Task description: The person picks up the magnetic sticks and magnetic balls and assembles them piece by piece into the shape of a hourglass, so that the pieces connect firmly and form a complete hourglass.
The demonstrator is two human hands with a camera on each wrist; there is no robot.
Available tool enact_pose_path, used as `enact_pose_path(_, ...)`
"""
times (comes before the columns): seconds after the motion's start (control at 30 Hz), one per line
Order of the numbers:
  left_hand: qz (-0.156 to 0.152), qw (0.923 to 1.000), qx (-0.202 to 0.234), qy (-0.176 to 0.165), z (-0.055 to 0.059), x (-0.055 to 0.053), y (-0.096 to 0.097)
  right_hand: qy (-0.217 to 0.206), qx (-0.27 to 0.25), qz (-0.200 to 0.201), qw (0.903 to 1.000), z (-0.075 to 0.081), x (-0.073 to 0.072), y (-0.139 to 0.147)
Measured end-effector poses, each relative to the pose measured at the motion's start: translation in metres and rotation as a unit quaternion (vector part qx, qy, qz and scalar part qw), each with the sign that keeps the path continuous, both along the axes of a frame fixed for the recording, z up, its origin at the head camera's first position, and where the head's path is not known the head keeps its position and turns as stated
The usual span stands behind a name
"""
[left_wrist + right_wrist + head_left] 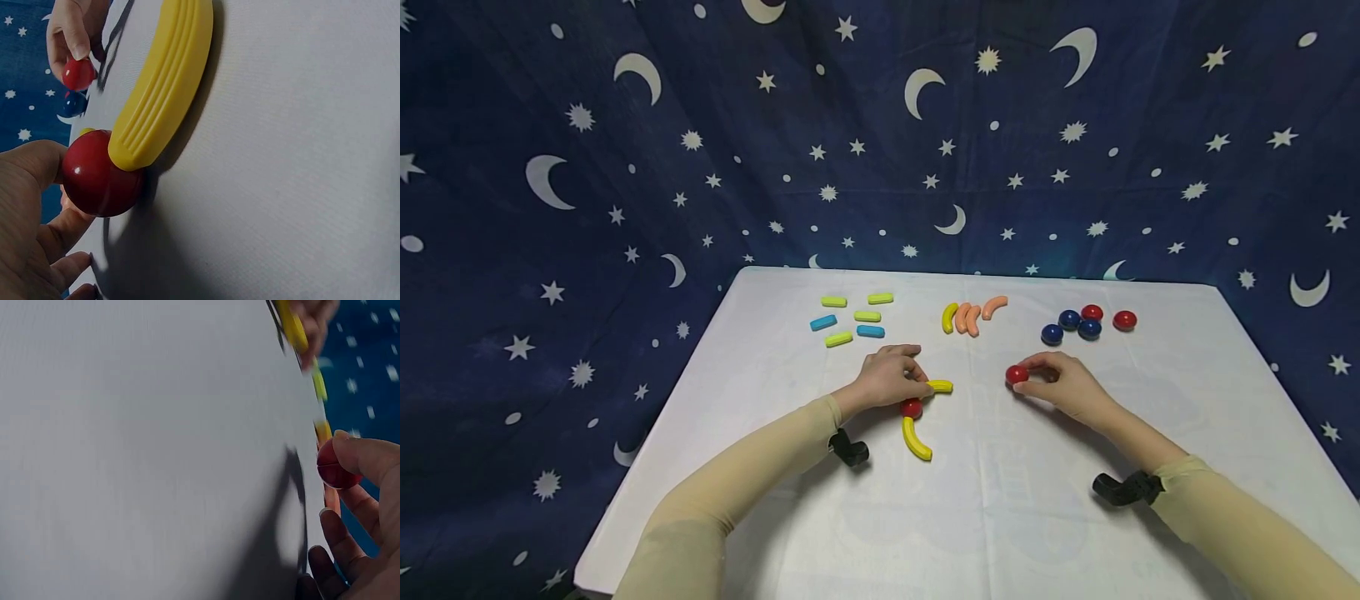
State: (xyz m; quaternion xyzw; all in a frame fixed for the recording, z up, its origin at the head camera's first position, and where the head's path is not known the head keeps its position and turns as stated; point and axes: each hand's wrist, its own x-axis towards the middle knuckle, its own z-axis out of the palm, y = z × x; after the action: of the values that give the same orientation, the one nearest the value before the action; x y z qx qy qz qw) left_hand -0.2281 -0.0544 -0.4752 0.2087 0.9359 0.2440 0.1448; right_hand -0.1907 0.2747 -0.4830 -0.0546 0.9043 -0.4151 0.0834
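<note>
My left hand (891, 379) pinches the near end of a yellow rod (942, 386) between thumb and fingers. A red ball (912, 408) lies right below these fingers, and in the left wrist view it hides part of the grip. One end of a curved, ridged yellow rod (165, 87) meets that ball; the rod extends toward the front of the table. To the right, my right hand (1071, 387) holds another red ball (1017, 375) between thumb and forefinger. Its other fingers (340, 540) are spread apart in the right wrist view.
Several short lime rods (867, 317) and two blue rods (870, 332) lie at the back left. Behind the hands are curved orange rods (995, 307) and a curved yellow one (950, 317). Blue balls (1052, 334) and red balls (1124, 321) sit at the back right of the white table (1037, 533).
</note>
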Motion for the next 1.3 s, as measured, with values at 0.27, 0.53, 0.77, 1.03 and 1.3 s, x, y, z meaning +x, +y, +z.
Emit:
enact_pose_path(0.27,-0.001,1.0000,0.000,-0.002,0.000,0.000,0.000,0.010,0.016,0.027,0.9995,-0.010,0.004,-0.049)
enact_pose_path(0.53,0.002,1.0000,-0.004,-0.005,0.000,0.000,0.000,0.037,0.049,0.047,0.9970,-0.014,0.002,-0.070)
enact_pose_path(0.77,0.003,1.0000,-0.004,-0.004,-0.001,0.000,0.001,0.047,0.053,0.055,0.9960,-0.017,0.001,-0.074)
enact_pose_path(1.03,0.003,1.0000,-0.005,-0.003,0.000,0.000,0.001,0.060,0.058,0.048,0.9953,-0.019,0.001,-0.077)
enact_pose_path(1.3,0.001,1.0000,-0.002,-0.002,0.000,-0.001,0.000,0.074,0.070,0.047,0.9937,-0.019,-0.001,-0.079)
